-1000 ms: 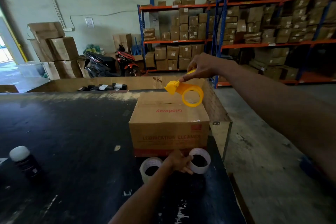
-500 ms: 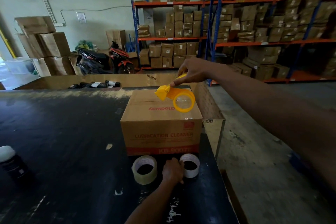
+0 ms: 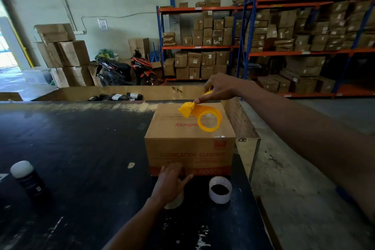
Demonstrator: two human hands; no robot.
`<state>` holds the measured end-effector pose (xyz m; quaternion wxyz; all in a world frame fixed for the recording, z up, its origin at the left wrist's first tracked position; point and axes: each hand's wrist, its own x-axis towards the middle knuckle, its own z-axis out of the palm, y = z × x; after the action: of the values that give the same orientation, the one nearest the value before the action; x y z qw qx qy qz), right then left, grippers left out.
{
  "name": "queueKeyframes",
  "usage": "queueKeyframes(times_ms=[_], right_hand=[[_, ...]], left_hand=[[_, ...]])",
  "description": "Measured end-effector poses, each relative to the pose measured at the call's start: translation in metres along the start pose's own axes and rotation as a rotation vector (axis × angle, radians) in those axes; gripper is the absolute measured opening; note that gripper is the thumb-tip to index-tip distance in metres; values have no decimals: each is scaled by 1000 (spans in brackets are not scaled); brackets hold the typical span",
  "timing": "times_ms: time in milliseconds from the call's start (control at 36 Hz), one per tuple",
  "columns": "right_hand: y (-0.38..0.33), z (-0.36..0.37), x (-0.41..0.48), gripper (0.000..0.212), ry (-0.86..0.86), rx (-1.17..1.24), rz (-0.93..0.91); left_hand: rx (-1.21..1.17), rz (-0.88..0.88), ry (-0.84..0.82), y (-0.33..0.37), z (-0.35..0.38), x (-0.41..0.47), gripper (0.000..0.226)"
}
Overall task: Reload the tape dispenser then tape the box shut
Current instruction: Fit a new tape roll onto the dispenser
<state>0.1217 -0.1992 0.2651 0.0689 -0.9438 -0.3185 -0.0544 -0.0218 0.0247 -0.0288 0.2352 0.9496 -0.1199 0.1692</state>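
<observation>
A brown cardboard box (image 3: 189, 144) printed "LUBRICATION CLEANER" stands on the black table (image 3: 81, 158), its top flaps closed. My right hand (image 3: 220, 88) holds a yellow tape dispenser (image 3: 200, 115) just above the box top, its head close to the flap seam. My left hand (image 3: 171, 181) rests with spread fingers against the lower front of the box and covers most of a tape roll (image 3: 174, 202) on the table. A second roll (image 3: 220, 190), white, stands to the right of that hand.
A dark bottle with a white cap (image 3: 27, 177) stands at the table's left. A plywood bin (image 3: 246, 138) borders the table behind and to the right. Beyond are stacked cartons (image 3: 63, 53), a parked scooter (image 3: 125, 71) and shelving (image 3: 263, 42) full of boxes.
My left hand moved left from between the two rolls and now presses the box front over the left roll. The dispenser dropped closer to the box top.
</observation>
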Motion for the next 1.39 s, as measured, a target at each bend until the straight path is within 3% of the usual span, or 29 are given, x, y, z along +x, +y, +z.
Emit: queueKeyframes(times_ms=[111,222,472,639,722,861,1056,1250,1389], right_hand=[[-7,5,8,88,-4,29,-7],[-14,9,12,80,-4,18,-4],[-19,15,14,84,-15,9,13],[-17,10,12,80,-10,-13,27],[-16,7,12,74,-6,1,32],[-17,2,9,60,-3,-14,47],[-14,-1,4,70,29,-53,29],[-14,-4,-9,67,38,33,48],[-7,-12,-16,78,48,166,67]], left_hand=[[85,-107,-182,-32,-10,-11,99],[-122,-264,-356,-54,-12,-29,138],[-323,-328,-263,-66,1,-46,104],[-378,-225,-183,-43,-5,-41,94],[-383,-119,-111,-24,-12,-33,94],[-347,66,191,18,-28,-8,101],[-456,59,520,86,-55,43,107],[-411,45,597,110,-62,68,109],[-387,60,578,109,-54,75,111]])
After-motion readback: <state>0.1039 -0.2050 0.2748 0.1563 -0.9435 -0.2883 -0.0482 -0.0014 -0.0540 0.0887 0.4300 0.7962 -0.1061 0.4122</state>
